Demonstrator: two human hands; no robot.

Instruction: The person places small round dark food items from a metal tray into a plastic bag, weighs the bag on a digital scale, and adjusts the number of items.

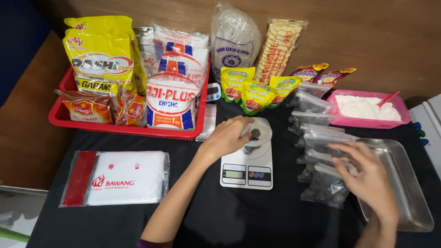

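Note:
A white digital kitchen scale (247, 171) stands on the black table. On its platform lies a small clear plastic bag (261, 133) with a dark lump in it. My left hand (226, 137) rests on that bag, fingertips pinching at the dark piece. My right hand (367, 172) hovers with fingers spread over a row of small filled clear bags (321, 183), just left of a metal tray (404, 183). It holds nothing that I can see.
A red basket (62, 117) of seasoning packets stands at the back left. A flat pack of plastic bags (117, 178) lies front left. Sauce pouches (255, 89), noodle bags and a pink tub (337, 112) of white powder line the back.

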